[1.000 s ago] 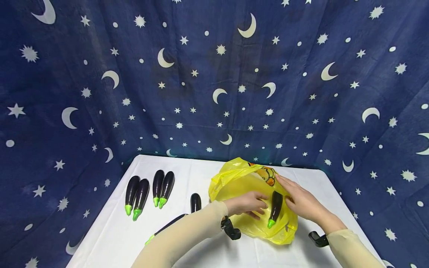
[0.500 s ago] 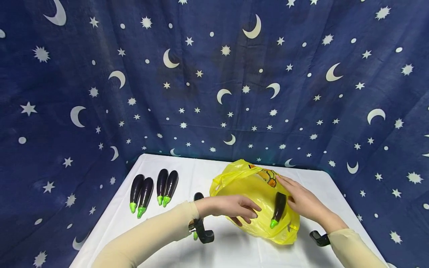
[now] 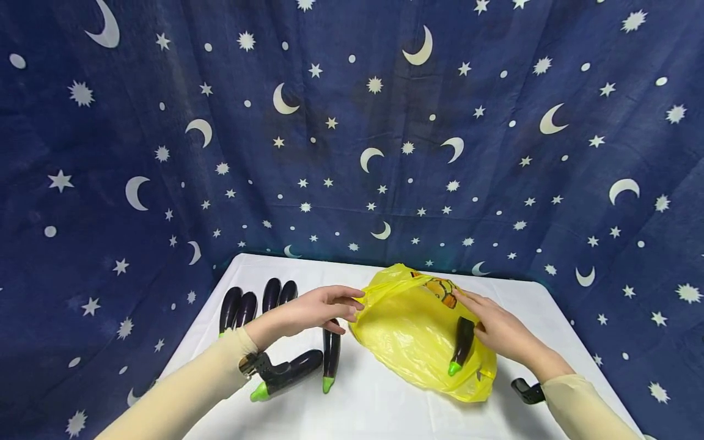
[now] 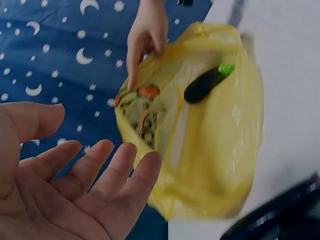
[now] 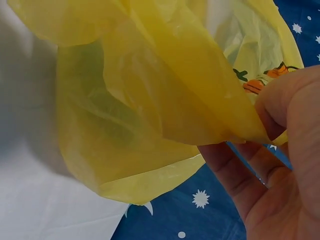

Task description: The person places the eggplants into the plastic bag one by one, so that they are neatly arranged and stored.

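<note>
A yellow plastic bag (image 3: pixel 407 342) lies with its mouth spread wide, and a dark eggplant (image 3: pixel 463 342) with a green stem end rests inside it. My right hand (image 3: pixel 503 330) pinches the bag's right edge; in the right wrist view its thumb and fingers (image 5: pixel 235 175) are on either side of the film. My left hand (image 3: pixel 313 308) hovers at the bag's left edge, holding nothing, fingers spread and palm showing in the left wrist view. Below and near it lie an upright-lying eggplant (image 3: pixel 331 360) and a slanted eggplant (image 3: pixel 299 368), partly hidden by the wrist camera.
Farther left on the white table (image 3: pixel 396 415) lie a pair of eggplants (image 3: pixel 230 305) and another pair of eggplants (image 3: pixel 271 294), partly covered by my left arm. A blue curtain (image 3: pixel 330 122) with moons and stars hangs behind the table.
My left hand has moved left, out from over the bag beside the eggplant inside. My right hand stays at the bag's edge. The view has shifted slightly.
</note>
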`<state>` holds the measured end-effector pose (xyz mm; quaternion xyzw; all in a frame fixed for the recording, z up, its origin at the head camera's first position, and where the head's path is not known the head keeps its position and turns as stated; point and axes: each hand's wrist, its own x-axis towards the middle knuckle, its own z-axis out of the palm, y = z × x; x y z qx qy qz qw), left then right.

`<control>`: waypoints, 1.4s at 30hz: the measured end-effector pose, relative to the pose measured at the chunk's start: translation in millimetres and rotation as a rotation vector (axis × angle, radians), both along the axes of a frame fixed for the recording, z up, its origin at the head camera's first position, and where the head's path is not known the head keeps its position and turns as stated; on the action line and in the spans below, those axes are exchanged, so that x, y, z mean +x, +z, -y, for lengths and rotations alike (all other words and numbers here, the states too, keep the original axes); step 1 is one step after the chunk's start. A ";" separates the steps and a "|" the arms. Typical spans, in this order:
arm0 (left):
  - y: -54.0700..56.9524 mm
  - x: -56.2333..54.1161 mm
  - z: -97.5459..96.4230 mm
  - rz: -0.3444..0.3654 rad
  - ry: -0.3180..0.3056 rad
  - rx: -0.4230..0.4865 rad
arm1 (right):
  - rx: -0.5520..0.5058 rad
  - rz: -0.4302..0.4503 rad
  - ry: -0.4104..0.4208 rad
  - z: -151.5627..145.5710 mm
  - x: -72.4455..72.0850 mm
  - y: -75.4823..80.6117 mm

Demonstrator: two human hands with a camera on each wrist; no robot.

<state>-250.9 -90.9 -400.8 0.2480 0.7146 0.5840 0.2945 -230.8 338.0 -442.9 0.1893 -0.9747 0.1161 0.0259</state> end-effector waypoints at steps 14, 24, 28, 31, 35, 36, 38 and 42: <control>-8.6 0.9 73.9 -0.139 0.142 -0.223 | -0.037 0.053 -0.028 0.8 -1.7 -1.0; -19.9 -2.0 104.6 -0.145 0.208 -0.331 | -0.039 0.067 -0.040 2.6 -2.0 -0.2; -21.0 -9.7 129.4 -0.176 0.289 -0.375 | -0.040 0.068 -0.042 2.5 -1.1 -0.4; -23.1 -16.6 154.9 -0.168 0.350 -0.399 | -0.042 0.071 -0.043 2.8 -0.3 0.1; -27.4 -23.9 188.3 -0.117 0.431 -0.445 | -0.046 0.080 -0.050 3.3 0.1 1.0; -29.2 -25.6 195.5 -0.101 0.446 -0.457 | -0.047 0.082 -0.052 3.2 0.2 1.1; -32.9 -28.6 208.0 -0.071 0.469 -0.481 | -0.050 0.083 -0.051 3.4 0.1 0.9; -42.8 -33.7 223.2 -0.026 0.492 -0.502 | -0.050 0.080 -0.047 3.2 -0.4 0.5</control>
